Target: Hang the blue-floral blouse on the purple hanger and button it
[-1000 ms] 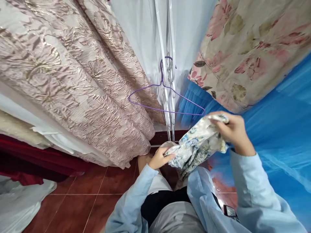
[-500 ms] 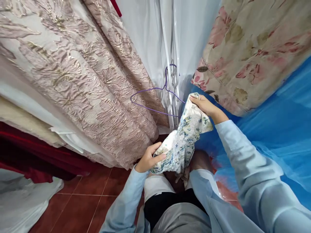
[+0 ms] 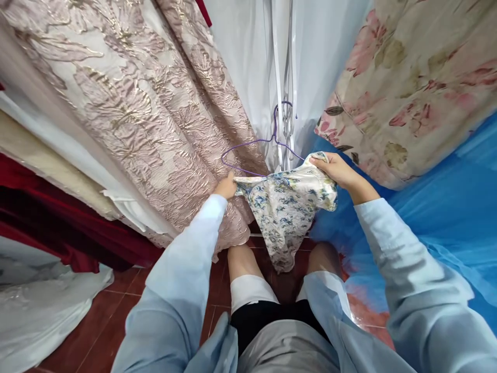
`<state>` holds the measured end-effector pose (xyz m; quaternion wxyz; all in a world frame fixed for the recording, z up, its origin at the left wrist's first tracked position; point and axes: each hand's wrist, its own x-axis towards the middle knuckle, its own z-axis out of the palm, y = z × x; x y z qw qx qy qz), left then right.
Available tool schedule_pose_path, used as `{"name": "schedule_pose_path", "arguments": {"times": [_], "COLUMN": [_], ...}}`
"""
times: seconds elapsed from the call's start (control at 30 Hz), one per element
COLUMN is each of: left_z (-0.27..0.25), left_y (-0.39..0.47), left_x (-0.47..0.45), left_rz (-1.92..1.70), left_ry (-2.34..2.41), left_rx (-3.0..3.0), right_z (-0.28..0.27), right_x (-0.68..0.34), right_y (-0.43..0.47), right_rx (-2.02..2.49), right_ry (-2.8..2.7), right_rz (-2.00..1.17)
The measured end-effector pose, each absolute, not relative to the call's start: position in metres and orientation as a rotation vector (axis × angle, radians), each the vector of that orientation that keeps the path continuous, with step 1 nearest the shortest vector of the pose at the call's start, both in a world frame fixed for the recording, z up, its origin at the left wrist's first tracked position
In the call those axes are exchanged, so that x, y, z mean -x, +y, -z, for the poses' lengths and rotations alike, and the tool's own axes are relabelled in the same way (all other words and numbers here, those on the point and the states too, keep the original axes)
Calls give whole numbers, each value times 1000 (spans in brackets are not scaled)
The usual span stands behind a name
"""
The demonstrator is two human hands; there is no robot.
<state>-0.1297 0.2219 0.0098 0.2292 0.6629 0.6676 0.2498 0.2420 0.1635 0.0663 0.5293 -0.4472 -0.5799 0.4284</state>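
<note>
A small white garment with a blue-and-green floral print (image 3: 285, 207) is stretched between my two hands in front of my knees. My left hand (image 3: 226, 185) is closed on its left upper edge. At the upper right corner, my right hand (image 3: 338, 168) pinches the cloth, thumb on top. Just behind the garment hangs a purple wire hanger (image 3: 248, 143). The hanger's right arm goes behind or into the garment near my right hand; I cannot tell which. Its left arm is bare. The hanger's hook sits among white straps and a chain (image 3: 286, 122).
Pink-and-gold brocade cloth (image 3: 155, 129) hangs close on the left, with dark red fabric (image 3: 77, 223) beyond it. Floral cloth (image 3: 404, 103) and blue tulle (image 3: 446, 207) hang on the right. White cloth (image 3: 50, 316) lies over the red tiled floor (image 3: 112, 321).
My left hand has moved up and away from my body, spreading the garment's top edge wide. The garment's lower part now hangs down in a point. My right hand keeps its grip.
</note>
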Motion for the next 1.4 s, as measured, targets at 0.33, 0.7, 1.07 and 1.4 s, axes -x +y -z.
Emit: {"name": "schedule_pose_path", "arguments": {"times": [0.33,0.7,1.07,1.4], "left_z": [-68,-79,-114,-94], "left_y": [287,285,213,193], "left_x": [143,132,87,99], "left_rz": [-1467,-1260,-1241,-1456], "left_ry": [1842,1383,1010,1272], "left_rx": [-1732,-1907,-2306,-2346], "right_z": [-69,-67,-100,-134], "right_x": [-245,-249,-268,-194], "right_y": [155,150,169,109], "right_rx": [1096,1124,1065,990], "right_ry": [-1408,-1329,-1431,-1837], "right_rz": [-982,-924,-617,-916]}}
